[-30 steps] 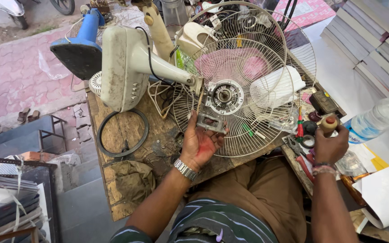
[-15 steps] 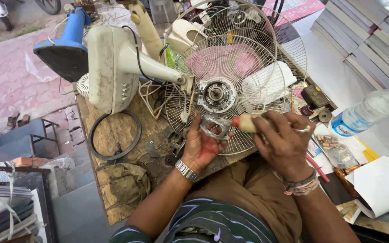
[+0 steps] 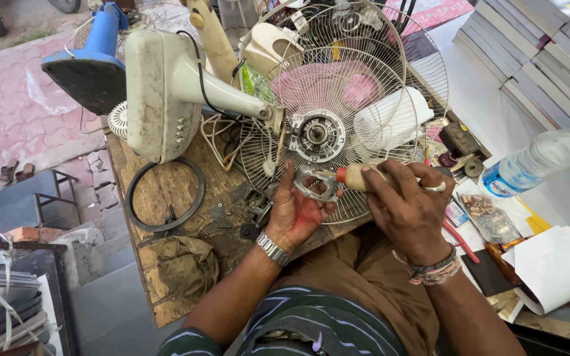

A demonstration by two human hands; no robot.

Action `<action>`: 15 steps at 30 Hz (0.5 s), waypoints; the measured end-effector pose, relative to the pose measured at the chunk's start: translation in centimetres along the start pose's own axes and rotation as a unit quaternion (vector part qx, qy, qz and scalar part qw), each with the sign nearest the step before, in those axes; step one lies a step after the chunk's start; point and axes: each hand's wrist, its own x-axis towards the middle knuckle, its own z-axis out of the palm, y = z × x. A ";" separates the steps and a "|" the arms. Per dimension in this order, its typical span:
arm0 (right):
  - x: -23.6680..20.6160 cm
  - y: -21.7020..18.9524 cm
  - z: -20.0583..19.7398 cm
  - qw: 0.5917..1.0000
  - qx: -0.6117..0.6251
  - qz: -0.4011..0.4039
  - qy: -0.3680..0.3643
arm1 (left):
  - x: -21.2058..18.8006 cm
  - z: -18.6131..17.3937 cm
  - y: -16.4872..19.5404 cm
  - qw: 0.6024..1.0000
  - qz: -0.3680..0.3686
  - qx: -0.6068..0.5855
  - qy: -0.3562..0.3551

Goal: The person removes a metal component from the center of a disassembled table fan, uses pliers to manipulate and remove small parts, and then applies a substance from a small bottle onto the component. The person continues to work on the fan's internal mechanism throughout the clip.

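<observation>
A pedestal fan lies on its side on the wooden workbench (image 3: 166, 191), its cream base (image 3: 155, 92) to the left and its wire guard (image 3: 351, 86) with the bare motor hub (image 3: 316, 136) in the middle. My left hand (image 3: 296, 211) holds a small metal motor bracket (image 3: 313, 186) just below the hub. My right hand (image 3: 409, 206) grips a wooden-handled tool (image 3: 357, 177) whose tip points at that bracket. A watch sits on my left wrist and a ring on my right hand.
A black rubber ring (image 3: 165, 194) and an olive cloth (image 3: 183, 267) lie on the bench's left part. A blue fan base (image 3: 94, 62) stands behind. To the right are a plastic water bottle (image 3: 539, 158), white papers (image 3: 552, 267), red-handled pliers (image 3: 460, 240) and small parts.
My right hand came from the bench's right side with the wooden-handled tool and now holds it against the bracket in my left hand. The view has shifted slightly.
</observation>
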 end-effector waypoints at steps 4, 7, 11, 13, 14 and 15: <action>0.1 -0.1 -0.2 1.000 0.005 -0.001 0.002 | 0.0 0.1 0.0 1.000 -0.007 -0.002 -0.004; 0.1 -0.2 -0.3 1.000 0.008 0.003 -0.003 | 0.0 0.0 0.1 1.000 -0.009 0.002 -0.014; -0.1 -0.3 -0.3 1.000 0.004 0.001 -0.001 | -0.1 0.1 -0.1 1.000 -0.013 -0.002 -0.009; -0.2 -0.1 -0.2 1.000 0.014 0.015 -0.002 | -0.2 0.2 -0.1 1.000 -0.020 -0.009 0.001; -0.3 0.0 -0.2 0.999 0.026 0.030 -0.004 | -0.2 0.2 -0.1 1.000 -0.024 -0.013 0.008; -0.4 0.2 -0.1 0.998 0.039 0.044 -0.005 | -0.2 0.3 0.0 0.999 -0.026 -0.017 0.015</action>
